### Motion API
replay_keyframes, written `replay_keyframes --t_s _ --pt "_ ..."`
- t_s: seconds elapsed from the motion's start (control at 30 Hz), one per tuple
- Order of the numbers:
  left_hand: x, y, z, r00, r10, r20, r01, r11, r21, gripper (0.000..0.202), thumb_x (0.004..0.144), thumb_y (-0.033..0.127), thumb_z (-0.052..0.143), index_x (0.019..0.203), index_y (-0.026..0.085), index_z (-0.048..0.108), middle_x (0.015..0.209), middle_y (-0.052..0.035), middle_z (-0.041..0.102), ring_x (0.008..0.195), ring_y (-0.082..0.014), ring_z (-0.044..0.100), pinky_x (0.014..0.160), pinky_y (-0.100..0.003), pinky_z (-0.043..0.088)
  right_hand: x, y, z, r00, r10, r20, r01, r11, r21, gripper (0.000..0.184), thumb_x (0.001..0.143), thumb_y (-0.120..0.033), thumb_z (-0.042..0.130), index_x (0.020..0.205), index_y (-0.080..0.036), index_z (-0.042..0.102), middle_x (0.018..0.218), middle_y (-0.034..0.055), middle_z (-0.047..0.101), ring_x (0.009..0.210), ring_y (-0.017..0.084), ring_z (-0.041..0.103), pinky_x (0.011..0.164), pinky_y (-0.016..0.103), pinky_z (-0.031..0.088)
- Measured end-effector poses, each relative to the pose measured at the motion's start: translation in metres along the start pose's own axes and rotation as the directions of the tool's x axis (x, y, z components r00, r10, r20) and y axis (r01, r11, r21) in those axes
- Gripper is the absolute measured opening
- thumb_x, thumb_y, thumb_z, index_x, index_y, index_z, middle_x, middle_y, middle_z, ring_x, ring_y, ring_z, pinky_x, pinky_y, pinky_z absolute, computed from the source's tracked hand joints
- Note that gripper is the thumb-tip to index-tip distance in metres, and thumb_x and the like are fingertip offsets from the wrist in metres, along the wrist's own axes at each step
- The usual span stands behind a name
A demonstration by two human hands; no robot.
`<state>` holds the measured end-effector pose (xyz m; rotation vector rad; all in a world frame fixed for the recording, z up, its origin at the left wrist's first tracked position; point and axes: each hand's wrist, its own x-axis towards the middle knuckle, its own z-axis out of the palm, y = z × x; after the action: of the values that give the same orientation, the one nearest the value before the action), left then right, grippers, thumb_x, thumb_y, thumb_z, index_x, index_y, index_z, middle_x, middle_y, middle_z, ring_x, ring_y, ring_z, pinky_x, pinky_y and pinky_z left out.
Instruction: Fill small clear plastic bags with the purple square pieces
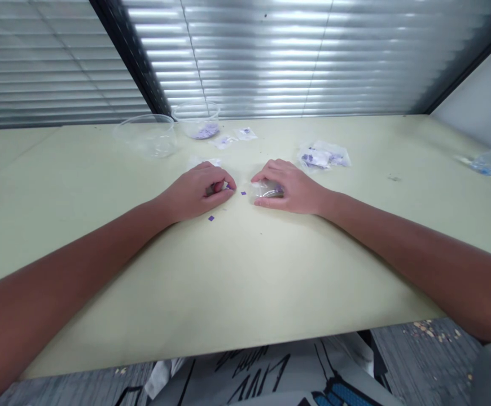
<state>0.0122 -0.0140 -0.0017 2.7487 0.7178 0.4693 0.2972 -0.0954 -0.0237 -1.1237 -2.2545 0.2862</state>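
Inspection of the pale yellow-green laminate table top (101,169) finds the left hand (194,193) curled, with its thumb and fingertips (229,190) drawn together in a pinch at a tiny violet square chip (227,186). The fingers hide most of the grip, so whether anything else is held cannot be confirmed. The right hand (292,186) lies palm-down with its fingers loosely spread, thumb and fingers closing around a small creased clear plastic bag (266,190), which sits pinned against the table; its dark contents cannot be identified. Handling is sound as observed: fingertip contact suits a piece this small, and the bag is held steady close to the left hand. Two loose violet square chips lie on the table, one (243,193) between the hands and one (211,218) just below the left hand. Farther off stand a round clear plastic bowl (146,135) and a second round clear plastic bowl (197,113) holding a heap of violet pieces (205,131). Two small clear bags (224,142) (245,133) lie near them, and a larger clear plastic bag of violet pieces (324,155) lies beyond the right hand.
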Motion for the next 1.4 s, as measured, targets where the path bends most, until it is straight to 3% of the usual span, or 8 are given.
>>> replay_keyframes --t_s 0.8,1.4 --pt "-0.0003 0.0001 -0.0005 1.0 0.002 -0.009 -0.002 1.0 -0.01 0.022 0.101 0.042 0.061 0.104 0.027 0.077 0.074 -0.0018 0.062 0.09 -0.0248 0.061 0.078 -0.034 0.046 -0.0002 0.0007 0.0001 1.0 0.009 0.006 -0.009 1.0 0.002 0.044 0.095 -0.063 0.072 0.121 -0.027 0.071 0.114 0.0096 0.069 0.106 0.032 0.063 0.104 0.05 0.043" --pt "-0.0013 -0.0011 0.0008 1.0 0.017 -0.023 -0.017 1.0 -0.002 0.024 0.102 0.042 0.061 0.104 0.024 0.076 0.076 -0.0017 0.061 0.091 -0.0234 0.059 0.079 -0.032 0.045 -0.0005 -0.0023 0.0006 1.0 0.001 -0.01 -0.001 1.0 -0.011 0.04 0.096 -0.054 0.076 0.122 -0.024 0.071 0.113 0.009 0.069 0.107 0.029 0.064 0.104 0.046 0.045"
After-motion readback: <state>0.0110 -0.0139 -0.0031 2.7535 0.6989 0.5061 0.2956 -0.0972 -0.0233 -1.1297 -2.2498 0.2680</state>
